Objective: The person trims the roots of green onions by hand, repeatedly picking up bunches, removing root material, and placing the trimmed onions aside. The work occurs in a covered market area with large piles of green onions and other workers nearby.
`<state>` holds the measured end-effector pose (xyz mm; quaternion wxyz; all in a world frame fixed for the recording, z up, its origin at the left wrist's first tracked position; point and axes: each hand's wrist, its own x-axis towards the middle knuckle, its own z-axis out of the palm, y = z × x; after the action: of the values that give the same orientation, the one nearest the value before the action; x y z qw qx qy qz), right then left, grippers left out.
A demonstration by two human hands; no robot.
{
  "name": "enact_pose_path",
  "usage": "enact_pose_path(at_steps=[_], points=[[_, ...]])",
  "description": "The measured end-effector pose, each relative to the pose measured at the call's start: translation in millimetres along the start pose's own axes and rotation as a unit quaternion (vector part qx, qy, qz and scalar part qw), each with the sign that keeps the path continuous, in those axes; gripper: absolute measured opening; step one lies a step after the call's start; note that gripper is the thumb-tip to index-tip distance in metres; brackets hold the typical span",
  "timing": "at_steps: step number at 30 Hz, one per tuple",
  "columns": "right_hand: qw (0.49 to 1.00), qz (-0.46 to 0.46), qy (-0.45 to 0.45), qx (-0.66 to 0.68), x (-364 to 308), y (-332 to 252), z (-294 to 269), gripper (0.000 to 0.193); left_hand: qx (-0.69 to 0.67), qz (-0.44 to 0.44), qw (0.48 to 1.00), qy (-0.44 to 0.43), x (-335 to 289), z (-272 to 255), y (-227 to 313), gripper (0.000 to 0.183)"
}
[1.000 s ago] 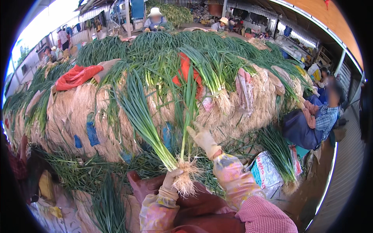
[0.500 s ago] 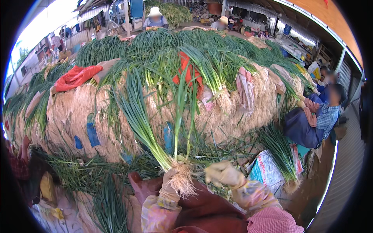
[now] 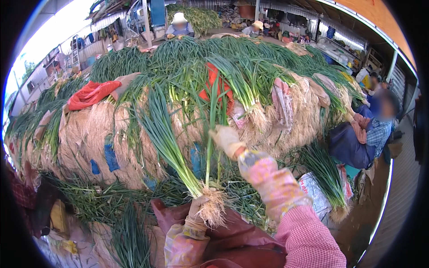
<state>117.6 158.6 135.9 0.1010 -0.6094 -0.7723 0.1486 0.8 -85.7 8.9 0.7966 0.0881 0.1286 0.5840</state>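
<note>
My gloved left hand [image 3: 196,213] is closed around the root end of a bunch of green onions [image 3: 178,165], low over my lap. Pale stringy roots [image 3: 212,207] spill past the glove, and the long leaves fan up and to the left. A separate tall stalk [image 3: 209,154] stands up from the same bunch. My gloved right hand [image 3: 227,140] is raised in front of the heap, its fingers curled at the leaves beside this stalk. Part of that grip is hidden by the glove.
Ahead lies a big heap of green onions [image 3: 98,127], roots facing me, with red sacking [image 3: 91,94] on top. Cut leaves [image 3: 103,201] litter the ground. Another bunch [image 3: 324,178] lies on a white sack [image 3: 313,192] near a seated person [image 3: 377,138] at right.
My right hand has moved up and left, from beside the roots to the upright leaves. My left hand still holds the bunch in nearly the same place.
</note>
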Motion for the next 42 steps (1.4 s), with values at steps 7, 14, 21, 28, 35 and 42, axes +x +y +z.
enact_pose_path(at_steps=[7, 14, 21, 28, 35, 42], points=[[0.743, 0.031, 0.409, 0.529, 6.7, 68.7, -70.8, 0.027, -0.224, 0.040, 0.974, 0.013, -6.5, -10.9, -1.2, 0.029], [0.928, -0.068, -0.222, 0.290, -137.3, 29.6, -25.7, 0.054, -0.002, 0.041, 0.996, 0.080, -10.9, 17.1, 2.7, 0.035], [0.928, -0.372, 0.013, 0.007, -153.3, 11.0, 68.7, 0.023, 0.015, 0.011, 0.996, 0.087, -9.8, 13.4, 2.8, 0.031], [0.891, -0.305, -0.273, 0.198, -209.3, 45.6, 3.1, 0.016, -0.069, 0.031, 0.996, 0.054, -7.2, 24.3, 2.7, 0.031], [0.905, 0.067, -0.156, 0.391, -149.7, 62.2, 49.4, 0.062, -0.100, 0.011, 0.995, -0.005, -9.7, 2.6, 5.8, 0.025], [0.937, -0.054, 0.011, 0.344, -101.7, 19.4, 113.3, 0.031, 0.062, -0.017, 0.996, 0.060, -0.8, -16.9, 1.3, 0.033]])
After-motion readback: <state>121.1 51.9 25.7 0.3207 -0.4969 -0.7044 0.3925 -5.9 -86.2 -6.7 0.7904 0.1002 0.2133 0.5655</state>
